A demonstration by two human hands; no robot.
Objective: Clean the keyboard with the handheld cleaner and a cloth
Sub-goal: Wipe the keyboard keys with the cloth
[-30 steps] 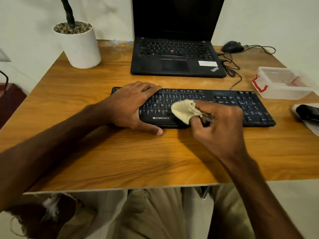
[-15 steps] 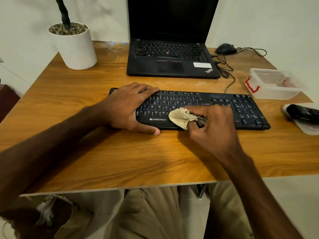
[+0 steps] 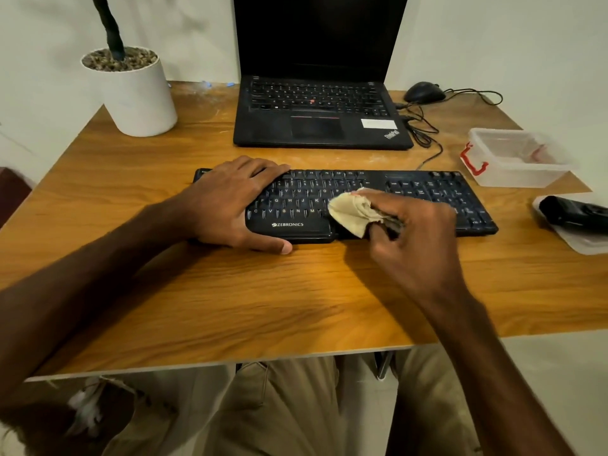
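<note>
The right hand (image 3: 418, 235) swept the cloth (image 3: 353, 213) up from the front edge of the keyboard (image 3: 427, 189) onto the letter rows, farther right of the logo (image 3: 288, 224).

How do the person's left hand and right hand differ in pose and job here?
The left hand lies flat with straight fingers; the right hand is curled. The left hand holds nothing; the right hand grips a cloth. Both are over the keyboard.

We record our left hand (image 3: 230, 205) palm-down on the keyboard (image 3: 427, 189), fingers straight, thumb at its near edge. Our right hand (image 3: 414, 232) is curled, pinching the cloth (image 3: 352, 212). Both forearms reach forward.
</note>
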